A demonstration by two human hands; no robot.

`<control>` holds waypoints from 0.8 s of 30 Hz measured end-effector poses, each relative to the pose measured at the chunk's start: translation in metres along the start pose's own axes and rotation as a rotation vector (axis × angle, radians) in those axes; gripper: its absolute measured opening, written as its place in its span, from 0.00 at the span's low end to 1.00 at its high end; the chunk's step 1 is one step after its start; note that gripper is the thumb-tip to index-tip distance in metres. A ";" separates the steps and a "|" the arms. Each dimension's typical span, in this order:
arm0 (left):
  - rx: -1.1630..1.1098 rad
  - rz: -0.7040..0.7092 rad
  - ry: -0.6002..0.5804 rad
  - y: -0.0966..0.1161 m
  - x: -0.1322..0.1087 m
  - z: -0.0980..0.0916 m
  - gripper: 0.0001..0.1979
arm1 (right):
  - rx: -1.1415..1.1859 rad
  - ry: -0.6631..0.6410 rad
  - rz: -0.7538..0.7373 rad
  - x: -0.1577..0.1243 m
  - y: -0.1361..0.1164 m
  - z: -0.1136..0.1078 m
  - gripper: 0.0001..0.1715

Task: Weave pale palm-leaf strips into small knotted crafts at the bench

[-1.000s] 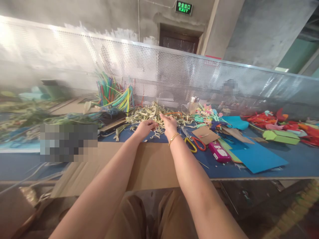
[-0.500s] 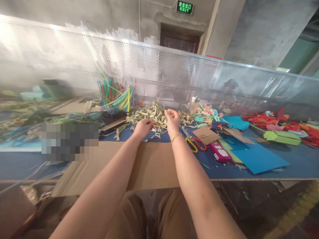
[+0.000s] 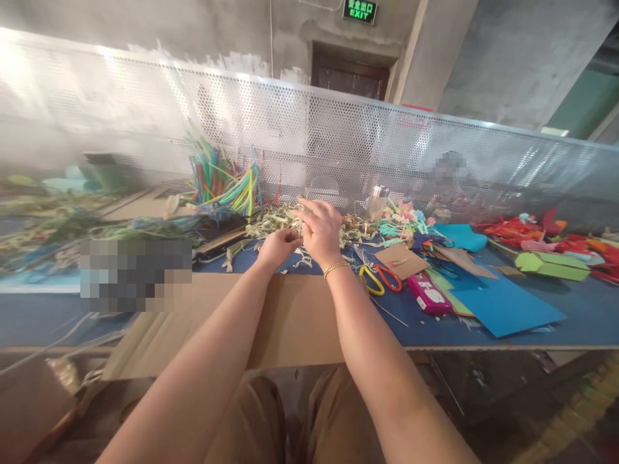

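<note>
My left hand [image 3: 279,249] is over the far edge of the cardboard sheet [image 3: 300,322], its thumb and fingers pinched together. Whatever is between them is too small to make out. Close against its fingertips is my right hand [image 3: 323,233], wearing a gold bracelet [image 3: 335,268]. Its thumb and forefinger seem to pinch near the left fingertips, while its upper fingers stretch out to the left. Behind both hands lies a heap of pale green, curled strips [image 3: 271,222], partly hidden by the right hand.
Right of my hands lie scissors with yellow handles [image 3: 372,282], orange-red handles [image 3: 389,278], a purple pack [image 3: 427,295] and blue sheets [image 3: 507,303]. Colourful fuzzy stems [image 3: 217,174] stand at back left. A perforated metal screen [image 3: 290,142] borders the table behind a clear bottle [image 3: 378,201].
My right hand has moved left, up to the left fingertips, and its upper fingers have stretched out. My left hand has stayed almost in place.
</note>
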State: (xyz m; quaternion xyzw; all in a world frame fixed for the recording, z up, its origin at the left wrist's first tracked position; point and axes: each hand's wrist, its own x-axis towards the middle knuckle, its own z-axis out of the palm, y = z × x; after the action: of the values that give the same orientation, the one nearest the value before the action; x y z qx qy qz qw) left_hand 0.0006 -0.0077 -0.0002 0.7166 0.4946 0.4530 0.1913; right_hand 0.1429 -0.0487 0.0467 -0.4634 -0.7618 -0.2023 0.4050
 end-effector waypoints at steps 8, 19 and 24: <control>-0.210 -0.072 0.076 -0.005 0.003 0.002 0.14 | 0.024 -0.082 0.112 -0.002 0.015 0.008 0.10; -0.664 -0.163 0.261 0.003 0.006 0.000 0.17 | 0.177 -0.113 0.206 -0.002 0.010 0.012 0.09; -0.742 -0.163 0.239 0.008 0.004 -0.001 0.15 | 0.362 -0.052 0.270 -0.001 0.013 0.018 0.04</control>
State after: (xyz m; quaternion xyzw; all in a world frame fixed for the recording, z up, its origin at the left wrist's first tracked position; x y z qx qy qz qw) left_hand 0.0041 -0.0078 0.0081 0.4993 0.3715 0.6645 0.4137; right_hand 0.1465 -0.0306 0.0348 -0.4859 -0.7270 0.0057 0.4851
